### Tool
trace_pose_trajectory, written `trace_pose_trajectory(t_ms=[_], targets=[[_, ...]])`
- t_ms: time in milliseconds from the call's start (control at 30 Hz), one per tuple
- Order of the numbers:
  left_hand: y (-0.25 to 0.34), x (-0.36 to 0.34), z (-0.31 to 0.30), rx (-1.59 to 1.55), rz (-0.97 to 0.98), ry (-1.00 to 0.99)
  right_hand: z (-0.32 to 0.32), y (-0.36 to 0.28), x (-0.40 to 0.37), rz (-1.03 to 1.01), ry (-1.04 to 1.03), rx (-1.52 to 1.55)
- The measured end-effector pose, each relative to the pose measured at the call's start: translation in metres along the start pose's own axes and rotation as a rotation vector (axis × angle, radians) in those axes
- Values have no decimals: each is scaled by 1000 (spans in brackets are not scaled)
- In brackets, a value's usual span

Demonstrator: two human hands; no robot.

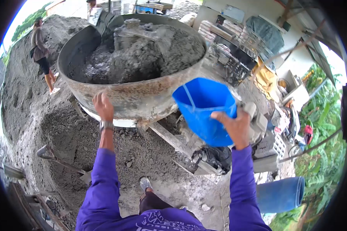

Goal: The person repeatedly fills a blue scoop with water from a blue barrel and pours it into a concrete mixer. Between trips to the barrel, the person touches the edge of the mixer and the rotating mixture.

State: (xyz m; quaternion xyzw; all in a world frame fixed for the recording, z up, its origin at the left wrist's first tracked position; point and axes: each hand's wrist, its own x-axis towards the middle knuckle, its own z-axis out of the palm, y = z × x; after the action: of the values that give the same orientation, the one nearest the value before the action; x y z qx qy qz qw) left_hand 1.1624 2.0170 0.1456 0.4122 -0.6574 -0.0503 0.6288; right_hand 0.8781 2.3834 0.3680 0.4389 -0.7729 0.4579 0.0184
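A blue plastic bucket [204, 115] with a thin pale handle is tilted in the air, its mouth facing up and towards the mixer. My right hand [237, 125] grips its right side, thumb over the near wall. In front of the rusty outer wall of a large round mixing pan [131, 96] is my left hand [103, 107], holding nothing, its fingers pointing up just below the rim. Inside the pan lies a heap of grey, damp-looking mix [138, 61], partly around the metal mixing arm [137, 30].
A shovel [63, 161] lies on the grey sand pile [15, 88] at left, where a person [42, 54] stands. A wooden beam [173, 140] juts out below the pan. To the right are stacked blocks [258, 119] and a blue barrel [279, 194].
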Motion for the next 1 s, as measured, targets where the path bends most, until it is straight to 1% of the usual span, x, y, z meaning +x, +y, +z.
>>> trace_pose_trajectory(t_ms=[33,67,100,133,167,200,233,267,300,333,367,400,433,467,500,533,567,600,633,667,700,733,800,833,867,933,1000], targets=[[15,-50,-24,-31,-146,-126,-14,36,-46,115,-79,119],[22,-107,-44,148,-71,-177,-30,75,-96,238,-138,239],[37,-168,-66,3,-380,-283,-40,112,-150,321,-115,328],[19,-252,-76,-134,-614,-223,-54,145,-210,413,-74,415],[51,-309,-112,-46,-748,-431,-78,171,-269,528,-100,331],[57,-370,-133,125,-696,-554,-103,193,-323,639,-129,259],[67,-424,-160,201,-664,-749,-129,212,-380,707,-35,258],[72,-478,-181,290,-640,-881,-152,224,-436,795,27,287],[75,-527,-199,334,-584,-1041,-177,239,-473,857,77,310],[70,-565,-209,262,-996,-1271,-200,250,-515,915,143,325],[114,-577,-216,289,-1378,-1506,-227,262,-557,1049,212,260],[121,-607,-222,472,-1592,-1582,-255,270,-592,1170,267,187],[153,-623,-213,466,-1538,-1717,-281,275,-620,1239,381,120],[192,-647,-200,408,-1507,-1599,-305,283,-643,1297,489,50],[226,-668,-187,357,-1477,-1476,-333,287,-653,1324,598,45],[248,-689,-166,237,-1391,-1599,-357,291,-661,1358,702,46],[268,-710,-145,118,-1302,-1715,-377,304,-677,1346,806,51],[306,-722,-124,149,-1140,-1847,-394,319,-687,1327,907,53],[350,-732,-98,170,-972,-1968,-415,325,-681,1249,995,64],[383,-745,-69,88,-886,-2050,-439,330,-671,1161,1082,70],[415,-759,-43,1,-798,-2129,-461,343,-668,1118,1167,78],[447,-770,-21,-7,-791,-2143,-485,353,-660,1088,1259,75],[515,-794,23,-173,-821,-2057,-539,379,-639,919,1508,135],[534,-810,47,-179,-758,-2065,-571,391,-631,810,1547,118],[554,-824,70,-204,-744,-2075,-603,399,-621,701,1585,103],[572,-856,114,-223,-772,-2097,-669,404,-576,458,1642,18],[589,-878,152,-125,-720,-2162,-735,415,-553,305,1610,2]])
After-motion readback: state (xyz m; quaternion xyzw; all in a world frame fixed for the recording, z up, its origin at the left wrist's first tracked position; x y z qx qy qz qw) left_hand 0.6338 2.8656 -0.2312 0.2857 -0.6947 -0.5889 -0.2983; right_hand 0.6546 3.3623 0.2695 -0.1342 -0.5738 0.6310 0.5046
